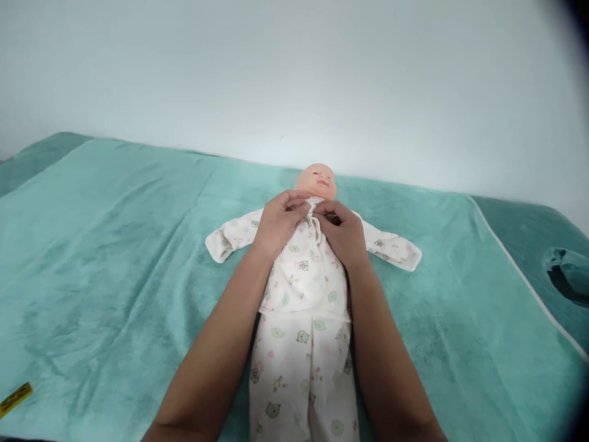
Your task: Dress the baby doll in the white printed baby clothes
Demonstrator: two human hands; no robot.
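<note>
A baby doll [317, 181] lies on its back, its head toward the wall. It wears a white baby top [299, 276] printed with small green and pink animals, and matching trousers [299, 374]. Both sleeves stretch out sideways, and no doll hands show at the cuffs. At the neckline, my left hand [283, 221] pinches the white tie strings [314, 227] from the left. My right hand [343, 233] meets it from the right, fingers bent and closed on the same strings. A small loop of string hangs between the hands; the fingertips partly hide the rest.
A green plush cover [138, 276] is spread under the doll, wrinkled on the left. On the right, a dark-rimmed hole [570, 276] shows in the green surface. A yellow strip with black marks [16, 399] lies at the lower left. Behind rises a white wall [276, 73].
</note>
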